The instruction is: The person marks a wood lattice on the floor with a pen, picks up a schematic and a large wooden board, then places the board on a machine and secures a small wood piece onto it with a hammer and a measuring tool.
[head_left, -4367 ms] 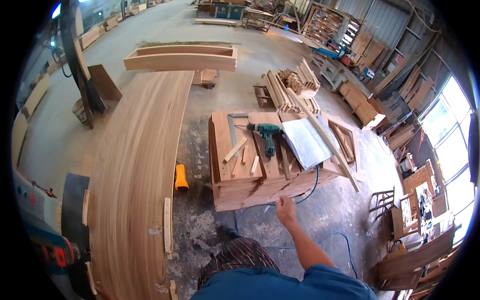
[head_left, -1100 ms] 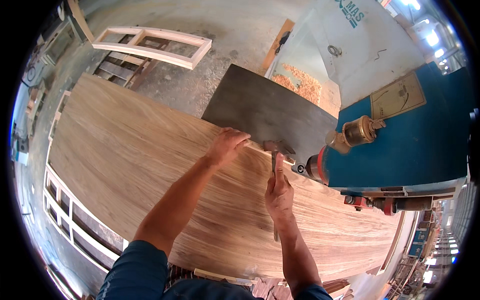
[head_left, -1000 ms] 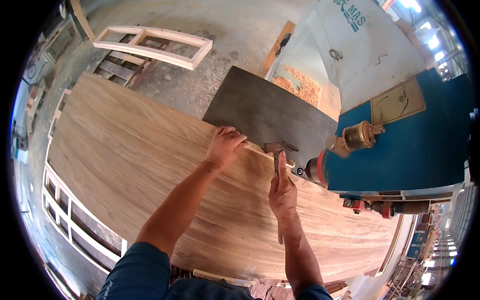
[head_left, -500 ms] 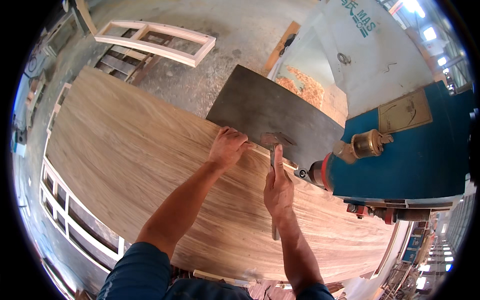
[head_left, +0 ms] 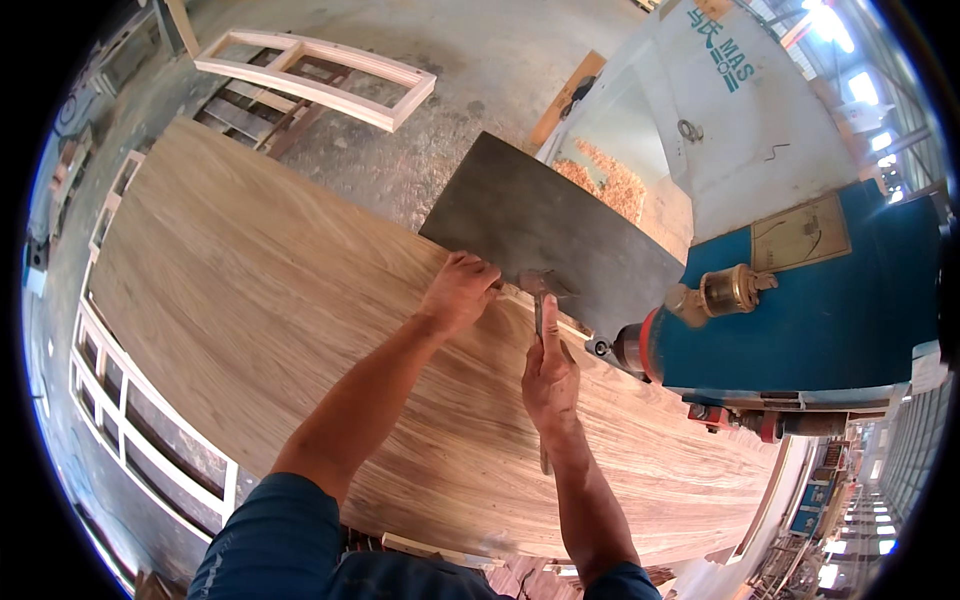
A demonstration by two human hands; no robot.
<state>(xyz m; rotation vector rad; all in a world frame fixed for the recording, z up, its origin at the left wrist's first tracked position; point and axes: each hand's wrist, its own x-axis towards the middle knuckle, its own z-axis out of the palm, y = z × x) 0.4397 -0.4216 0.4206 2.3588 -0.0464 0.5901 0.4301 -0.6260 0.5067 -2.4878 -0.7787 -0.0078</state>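
Note:
A large wood-grain door panel (head_left: pixel 300 290) lies flat in front of me. My right hand (head_left: pixel 552 385) is wrapped round the handle of a hammer (head_left: pixel 541 284), thumb stretched along it, with the head over the panel's far edge. Just left of the hammer head, my left hand (head_left: pixel 460 292) rests on that edge with its fingers curled in; what they pinch is too small to name. Along the edge by the hammer runs a pale wood strip (head_left: pixel 574 328). Beyond it the dark flat machine table (head_left: pixel 560 215) extends away.
To the right stands a blue machine head (head_left: pixel 800 310) with a brass oiler (head_left: pixel 728 289), close to the panel. Wood shavings (head_left: pixel 610 180) lie behind the dark table. A pale wooden frame (head_left: pixel 320 80) is at the far left, and a white lattice frame (head_left: pixel 150 430) sits beside the panel.
The hammer and my right hand have shifted slightly left, and the hammer head is more blurred now. My left hand stays at the panel's edge. The whole view has shifted a little.

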